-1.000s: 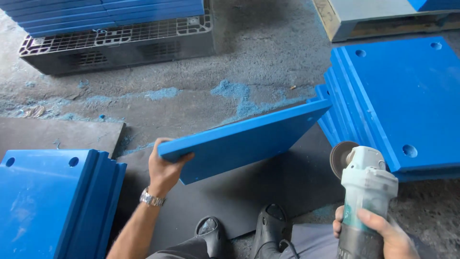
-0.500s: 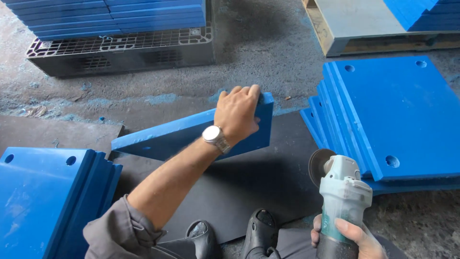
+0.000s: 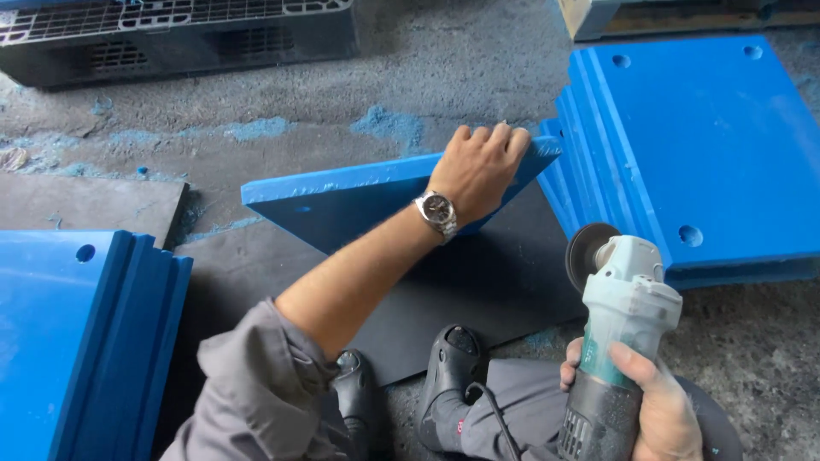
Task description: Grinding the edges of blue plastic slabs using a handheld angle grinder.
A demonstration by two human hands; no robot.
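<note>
Hands (image 3: 480,166) gripping blue panel (image 3: 342,201), angle grinder (image 3: 617,333)

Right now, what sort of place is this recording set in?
Most likely a workshop or factory floor. Stacks of thick blue plastic panels lie on rough concrete dusted with blue shavings, a dark pallet stands behind, and the right hand holds an angle grinder.

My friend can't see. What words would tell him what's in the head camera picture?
A person's left hand grips the top edge of a blue panel tilted up on a dark mat, while the right hand holds an angle grinder. Stacks of blue panels lie on the concrete floor at both sides.
</note>
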